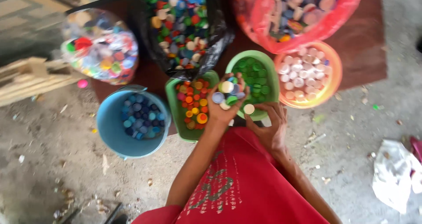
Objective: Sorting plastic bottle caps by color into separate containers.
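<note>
A dusty concrete floor (pixel 52 162) carries a brown mat (pixel 365 52) with four open containers and three bags of bottle caps. The left hand (pixel 226 103) is cupped, its fingers (pixel 241 81) curled round a heap of mixed caps (pixel 227 92) — about seven show. Just right of them, the right hand (pixel 268 125) pinches one white cap (pixel 249 109). Beyond the fingers sits the green bowl (pixel 268 65) of green caps; left of them the green tray (pixel 173 101) and blue bucket (pixel 107 127), right the orange bowl (pixel 334 74) — white caps inside.
</note>
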